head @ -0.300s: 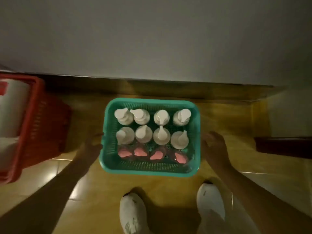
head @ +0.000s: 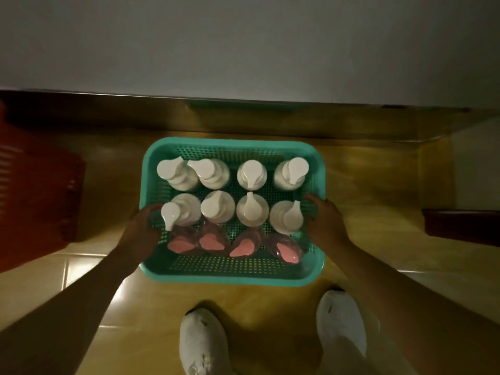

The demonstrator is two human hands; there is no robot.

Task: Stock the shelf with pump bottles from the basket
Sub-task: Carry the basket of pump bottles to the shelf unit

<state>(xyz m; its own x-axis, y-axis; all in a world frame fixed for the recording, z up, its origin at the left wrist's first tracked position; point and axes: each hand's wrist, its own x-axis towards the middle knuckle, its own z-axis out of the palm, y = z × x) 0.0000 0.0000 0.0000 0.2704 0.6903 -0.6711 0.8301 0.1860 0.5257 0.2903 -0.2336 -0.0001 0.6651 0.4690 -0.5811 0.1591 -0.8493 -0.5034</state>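
A teal perforated basket [head: 232,276] is seen from above in the dim head view, over a yellowish tiled floor. It holds several upright pump bottles: white ones [head: 251,175] in two rows at the back, clear ones with pink pump heads [head: 242,248] in a front row. My left hand [head: 140,231] grips the basket's left rim with fingers curled over the edge. My right hand [head: 326,226] grips the right rim the same way. The shelf's white top surface [head: 243,44] fills the upper half of the view.
A red basket [head: 35,190] stands at the left on the floor. A dark object [head: 460,226] juts in at the right. My two white shoes [head: 341,320] stand just below the teal basket.
Both hands have closed on the teal basket's side rims. The basket looks larger and nearer to the camera, and the red basket has slid toward the left edge of view.
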